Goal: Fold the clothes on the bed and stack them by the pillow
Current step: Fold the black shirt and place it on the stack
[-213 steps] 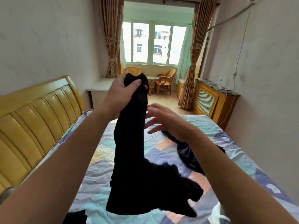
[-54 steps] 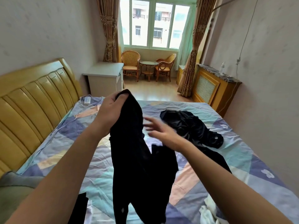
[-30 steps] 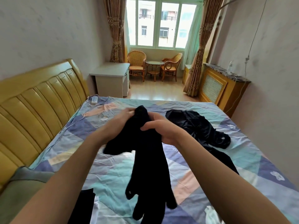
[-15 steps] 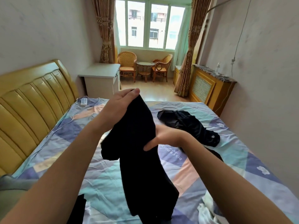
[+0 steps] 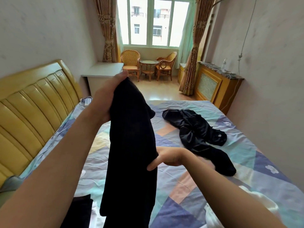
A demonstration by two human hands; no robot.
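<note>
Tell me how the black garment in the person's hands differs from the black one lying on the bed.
The held garment hangs lengthwise in the air, gripped at its top by the left hand and pinched partway down one edge by the right hand; the loose garment lies crumpled on the bed, untouched. The held one looks matte and drawn fairly straight; the loose one is bunched and slightly shiny. Both are black.

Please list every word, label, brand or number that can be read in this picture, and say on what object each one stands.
No text can be read.
Small round mark on the black garment on the bed: too small to read.
White item by the headboard: markings blurred.
</note>
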